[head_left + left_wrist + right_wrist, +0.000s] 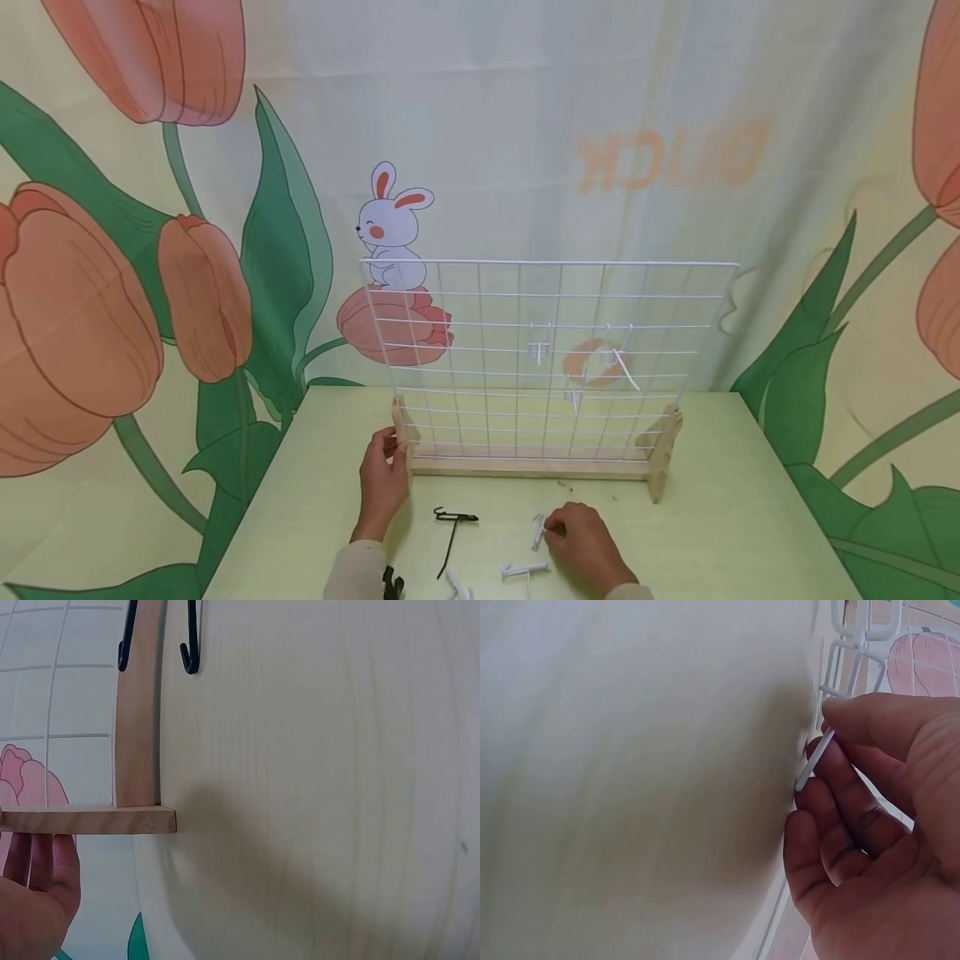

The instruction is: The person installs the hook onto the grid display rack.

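Note:
A white wire grid panel (482,358) stands upright in a wooden stand (525,468). At the stand's left end, my left hand (384,483) holds the wooden side piece (90,820), its fingers against the outer face. My right hand (588,542) pinches a white wire hook (815,759) between thumb and fingers, low over the table in front of the stand. Part of that hook is hidden by the fingers. Three white hooks hang on the grid: one near the middle (538,351), one lower (573,397) and one farther right (626,369).
On the pale table (720,517) lie a black hook (454,518), a white hook (525,570) and another white hook (457,586). Black pieces (392,583) sit beside my left sleeve. Behind the table hangs a curtain (487,125) printed with tulips and a rabbit.

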### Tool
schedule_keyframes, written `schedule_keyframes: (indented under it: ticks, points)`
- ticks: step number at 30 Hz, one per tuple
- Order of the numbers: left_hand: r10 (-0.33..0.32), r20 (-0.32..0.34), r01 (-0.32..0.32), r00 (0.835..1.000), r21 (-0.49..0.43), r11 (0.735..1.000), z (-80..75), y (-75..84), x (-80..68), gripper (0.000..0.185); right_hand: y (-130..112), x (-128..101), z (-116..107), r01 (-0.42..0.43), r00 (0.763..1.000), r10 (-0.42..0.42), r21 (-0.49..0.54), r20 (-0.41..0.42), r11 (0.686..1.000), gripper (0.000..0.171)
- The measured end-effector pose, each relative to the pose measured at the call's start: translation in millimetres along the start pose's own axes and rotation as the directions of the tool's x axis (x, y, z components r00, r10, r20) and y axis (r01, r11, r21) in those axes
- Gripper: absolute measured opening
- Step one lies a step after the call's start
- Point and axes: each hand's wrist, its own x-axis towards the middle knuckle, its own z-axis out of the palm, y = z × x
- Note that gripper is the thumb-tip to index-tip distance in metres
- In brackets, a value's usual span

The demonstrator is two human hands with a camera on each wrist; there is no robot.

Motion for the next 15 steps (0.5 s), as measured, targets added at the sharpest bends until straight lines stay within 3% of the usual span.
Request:
schedule_keyframes:
  ticks: [8, 15]
  points:
    - [-0.051, 0.009, 0.052, 0.999, -0.047, 0.998, 0.0, -4.3, 0.9, 0.032, 2.3, -0.9, 0.8, -0.015, 1.0, 0.015, 0.045, -0.004, 0.999, 0.009]
    - [-0.059, 0.005, 0.059, 0.998, -0.071, 0.996, -1.0, -3.7, 0.6, 0.031, 5.4, -1.4, -0.4, 0.015, 1.0, -0.013, 0.108, -0.027, 0.994, 0.013]
